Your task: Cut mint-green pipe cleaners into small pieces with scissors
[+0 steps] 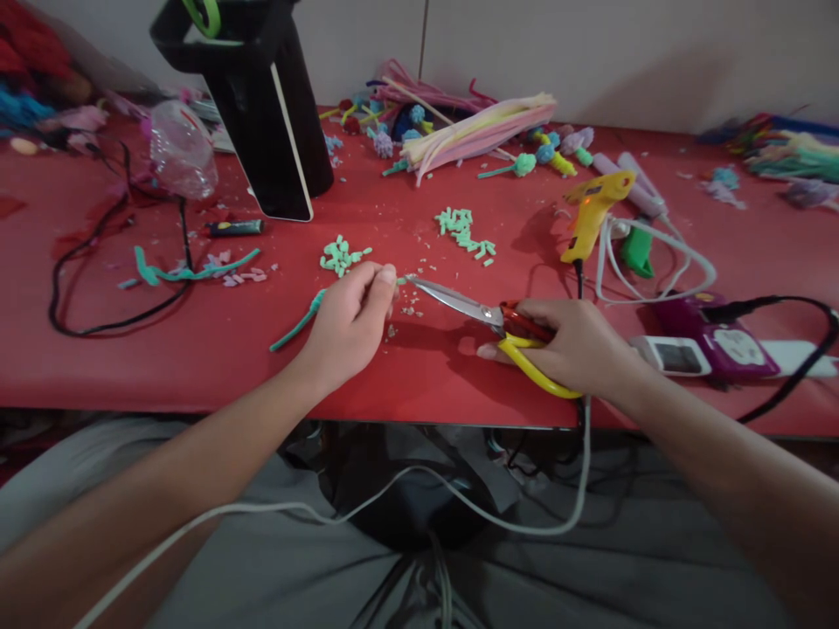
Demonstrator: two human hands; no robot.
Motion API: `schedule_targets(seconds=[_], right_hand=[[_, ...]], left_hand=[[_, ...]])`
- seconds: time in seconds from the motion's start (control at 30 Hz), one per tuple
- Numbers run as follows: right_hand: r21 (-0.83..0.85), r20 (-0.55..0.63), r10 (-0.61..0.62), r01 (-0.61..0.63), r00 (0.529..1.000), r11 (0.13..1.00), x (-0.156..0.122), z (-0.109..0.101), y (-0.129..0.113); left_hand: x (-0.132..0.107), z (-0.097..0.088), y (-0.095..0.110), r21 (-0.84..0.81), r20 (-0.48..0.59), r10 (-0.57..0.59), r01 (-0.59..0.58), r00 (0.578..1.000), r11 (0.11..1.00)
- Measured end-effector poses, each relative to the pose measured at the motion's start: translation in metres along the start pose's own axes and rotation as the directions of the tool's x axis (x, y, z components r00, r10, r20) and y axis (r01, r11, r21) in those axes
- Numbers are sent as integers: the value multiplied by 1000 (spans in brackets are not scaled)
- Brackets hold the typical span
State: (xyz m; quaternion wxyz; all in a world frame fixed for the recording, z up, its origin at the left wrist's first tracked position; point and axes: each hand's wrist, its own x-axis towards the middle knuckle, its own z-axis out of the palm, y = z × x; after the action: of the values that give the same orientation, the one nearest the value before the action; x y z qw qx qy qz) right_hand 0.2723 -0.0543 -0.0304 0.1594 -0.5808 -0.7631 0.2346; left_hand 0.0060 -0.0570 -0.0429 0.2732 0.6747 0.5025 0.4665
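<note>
My left hand (350, 316) pinches a teal pipe cleaner (298, 325) near its end, the rest trailing left over the red table (197, 367). My right hand (572, 345) grips scissors (472, 307) with yellow and red handles. Their blade tips reach the pipe cleaner's end by my left fingertips. Small green cut pieces lie in two piles, one (341, 256) just behind my left hand and one (467, 231) further right.
A yellow glue gun (590, 212) with a white cord stands right of centre. A black stand (272, 114), a clear plastic bottle (182, 148) and bundles of pipe cleaners (478, 127) sit at the back. A purple device (717, 341) and black cables lie at the right.
</note>
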Motion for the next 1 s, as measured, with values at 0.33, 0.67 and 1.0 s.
schedule_targets(seconds=[0.33, 0.67, 1.0], right_hand=[[-12, 3, 10, -10, 1000, 1000, 2, 2, 2], [10, 15, 16, -16, 1000, 1000, 1, 0, 1], [3, 27, 22, -22, 999, 1000, 1, 0, 2]], left_hand=[[1, -1, 5, -10, 12, -12, 12, 1000, 1000], [0, -1, 2, 7, 4, -2, 2, 1000, 1000], [0, -1, 4, -10, 15, -16, 16, 1000, 1000]])
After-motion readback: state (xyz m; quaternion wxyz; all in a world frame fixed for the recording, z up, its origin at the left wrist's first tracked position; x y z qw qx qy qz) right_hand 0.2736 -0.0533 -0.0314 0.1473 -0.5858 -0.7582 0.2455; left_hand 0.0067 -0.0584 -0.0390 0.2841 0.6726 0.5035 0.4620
